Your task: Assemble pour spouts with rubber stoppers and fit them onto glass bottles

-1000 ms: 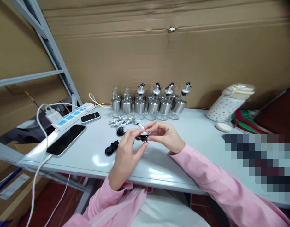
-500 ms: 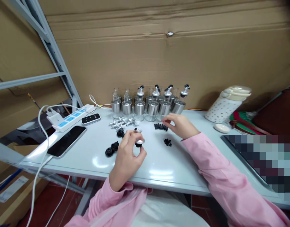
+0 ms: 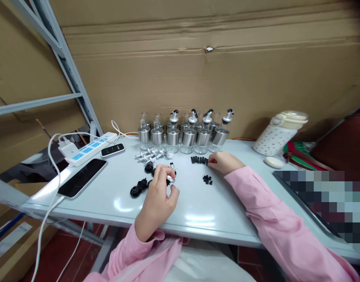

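My left hand (image 3: pixel 159 196) is closed around a silver pourer spout (image 3: pixel 171 179) with a black part below it; my fingers partly hide it. My right hand (image 3: pixel 225 161) reaches down to the row of small black caps (image 3: pixel 198 160), fingertips pinched on the cap at its right end. Nearer to me lies a cluster of tiny black pieces (image 3: pixel 207 179). Left of my left hand sit several black rubber stoppers (image 3: pixel 135 191), and beyond them a pile of silver spouts (image 3: pixel 150 155).
Glass bottles with steel sleeves (image 3: pixel 172 137) stand in rows at the back, several topped with pourers. A phone (image 3: pixel 82 178), a power strip (image 3: pixel 91 149) and a small black device (image 3: pixel 113 150) lie left. A dotted flask (image 3: pixel 278 133), white lid (image 3: pixel 274 162) and tray (image 3: pixel 303 201) are right.
My right hand has come down onto the right end of the black cap row, its fingers closing. The spout in my left hand has tilted and sits deeper among the fingers.
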`<state>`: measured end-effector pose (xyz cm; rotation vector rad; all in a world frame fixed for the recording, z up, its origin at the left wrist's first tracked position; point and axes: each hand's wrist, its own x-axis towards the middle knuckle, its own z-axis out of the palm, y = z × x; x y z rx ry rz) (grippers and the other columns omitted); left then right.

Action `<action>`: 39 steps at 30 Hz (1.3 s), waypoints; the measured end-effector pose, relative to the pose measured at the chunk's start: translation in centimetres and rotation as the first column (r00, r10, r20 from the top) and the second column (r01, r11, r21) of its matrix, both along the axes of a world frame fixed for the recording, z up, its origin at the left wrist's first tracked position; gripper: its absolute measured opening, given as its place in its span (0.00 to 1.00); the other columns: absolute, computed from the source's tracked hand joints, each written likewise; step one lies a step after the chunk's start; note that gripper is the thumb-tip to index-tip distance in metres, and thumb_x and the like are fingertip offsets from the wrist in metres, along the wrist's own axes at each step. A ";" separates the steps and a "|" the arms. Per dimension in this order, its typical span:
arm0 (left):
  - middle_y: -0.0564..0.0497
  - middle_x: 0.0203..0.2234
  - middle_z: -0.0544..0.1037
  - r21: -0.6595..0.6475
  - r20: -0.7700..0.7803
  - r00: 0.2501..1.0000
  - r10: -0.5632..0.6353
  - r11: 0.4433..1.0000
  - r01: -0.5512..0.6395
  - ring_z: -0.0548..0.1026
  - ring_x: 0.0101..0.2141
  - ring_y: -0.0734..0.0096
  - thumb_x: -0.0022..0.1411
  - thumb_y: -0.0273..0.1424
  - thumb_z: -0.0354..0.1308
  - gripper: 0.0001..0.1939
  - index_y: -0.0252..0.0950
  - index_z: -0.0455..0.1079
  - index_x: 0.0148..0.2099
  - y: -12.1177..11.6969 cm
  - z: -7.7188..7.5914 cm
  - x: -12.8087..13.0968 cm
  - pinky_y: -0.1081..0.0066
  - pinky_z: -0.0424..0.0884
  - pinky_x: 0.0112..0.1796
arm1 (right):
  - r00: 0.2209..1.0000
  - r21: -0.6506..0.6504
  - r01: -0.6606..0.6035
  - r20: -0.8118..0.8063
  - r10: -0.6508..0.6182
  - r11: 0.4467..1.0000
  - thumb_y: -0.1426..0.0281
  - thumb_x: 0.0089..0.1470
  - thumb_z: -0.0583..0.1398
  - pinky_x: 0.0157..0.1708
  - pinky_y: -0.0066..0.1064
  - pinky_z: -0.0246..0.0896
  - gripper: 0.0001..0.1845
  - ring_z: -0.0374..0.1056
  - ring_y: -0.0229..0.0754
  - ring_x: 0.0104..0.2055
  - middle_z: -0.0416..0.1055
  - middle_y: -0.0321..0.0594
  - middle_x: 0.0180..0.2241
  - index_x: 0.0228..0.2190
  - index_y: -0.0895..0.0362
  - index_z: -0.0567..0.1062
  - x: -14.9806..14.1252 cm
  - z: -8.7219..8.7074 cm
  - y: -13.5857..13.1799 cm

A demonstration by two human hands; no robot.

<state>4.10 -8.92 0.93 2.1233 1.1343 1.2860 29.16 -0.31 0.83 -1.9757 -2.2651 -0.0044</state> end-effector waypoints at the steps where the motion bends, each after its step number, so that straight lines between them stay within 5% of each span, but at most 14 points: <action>1: 0.50 0.34 0.60 -0.012 -0.009 1.000 0.001 1.000 -0.001 0.63 0.39 0.68 0.53 0.19 0.45 0.10 0.38 0.54 0.35 0.0 0.0 0.0 0.69 0.60 0.41 | 1.000 0.005 0.002 -0.005 -0.002 1.000 0.75 0.45 0.57 0.27 0.30 0.56 0.07 0.68 0.43 0.28 0.73 0.44 0.25 0.23 0.59 0.76 0.1 0.2 0.0; 6: 0.50 0.36 0.62 -0.086 -0.055 0.998 -0.001 0.996 -0.004 0.64 0.38 0.68 0.59 0.27 0.48 0.04 0.38 0.55 0.36 -0.1 0.1 0.1 0.68 0.62 0.39 | 0.995 0.022 -0.042 -0.086 0.044 0.999 0.75 0.45 0.57 0.28 0.29 0.56 0.07 0.66 0.40 0.25 0.71 0.40 0.21 0.21 0.59 0.74 0.6 1.5 -0.5; 9: 0.50 0.35 0.62 -0.061 -0.072 0.997 -0.007 0.998 0.003 0.65 0.38 0.68 0.60 0.26 0.47 0.03 0.38 0.55 0.36 0.0 0.0 0.1 0.68 0.62 0.39 | 0.917 -0.051 -0.219 -0.353 0.188 0.974 0.70 0.46 0.58 0.27 0.29 0.58 0.06 0.64 0.37 0.24 0.70 0.38 0.20 0.22 0.59 0.73 -0.2 2.6 -1.5; 14: 0.52 0.34 0.62 -0.086 -0.145 0.989 -0.005 0.996 -0.008 0.65 0.35 0.70 0.60 0.31 0.52 0.06 0.38 0.55 0.36 0.2 -0.2 0.2 0.68 0.63 0.38 | 0.539 -0.135 -0.626 -0.787 0.301 0.768 0.62 0.45 0.61 0.29 0.27 0.61 0.13 0.64 0.34 0.26 0.70 0.37 0.24 0.25 0.60 0.73 -3.1 3.7 -3.5; 20: 0.52 0.36 0.62 -0.106 -0.238 0.963 -0.123 0.989 0.100 0.68 0.36 0.70 0.62 0.33 0.50 0.05 0.38 0.57 0.37 0.1 -0.3 0.2 0.69 0.64 0.39 | 0.420 -0.149 -0.754 -0.858 0.295 0.639 0.67 0.44 0.63 0.32 0.26 0.61 0.09 0.63 0.32 0.26 0.69 0.34 0.23 0.24 0.61 0.74 -4.4 3.3 -3.8; 25: 0.51 0.37 0.62 -0.105 -0.297 0.934 -0.198 0.979 0.174 0.68 0.37 0.70 0.64 0.30 0.45 0.04 0.38 0.60 0.37 0.0 -0.2 0.3 0.70 0.65 0.40 | 0.389 -0.147 -0.758 -0.884 0.260 0.636 0.66 0.44 0.63 0.33 0.27 0.61 0.09 0.64 0.32 0.26 0.70 0.35 0.24 0.25 0.61 0.74 -4.8 3.0 -3.8; 33: 0.50 0.38 0.63 -0.106 -0.399 0.906 -0.138 0.989 0.103 0.69 0.35 0.69 0.64 0.29 0.43 0.07 0.38 0.61 0.40 0.3 -0.5 0.3 0.68 0.67 0.37 | 0.406 -0.205 -0.730 -0.898 0.172 0.652 0.65 0.41 0.65 0.34 0.29 0.61 0.13 0.65 0.33 0.28 0.70 0.37 0.25 0.25 0.62 0.71 -5.8 1.8 -3.8; 39: 0.50 0.38 0.63 -0.073 -0.396 0.912 -0.109 0.994 0.087 0.69 0.36 0.69 0.63 0.29 0.44 0.07 0.39 0.63 0.41 0.4 -0.4 0.2 0.69 0.66 0.37 | 0.337 -0.158 -0.694 -0.933 0.124 0.702 0.62 0.40 0.65 0.28 0.26 0.59 0.16 0.63 0.32 0.25 0.68 0.33 0.21 0.22 0.61 0.68 -7.0 0.8 -3.8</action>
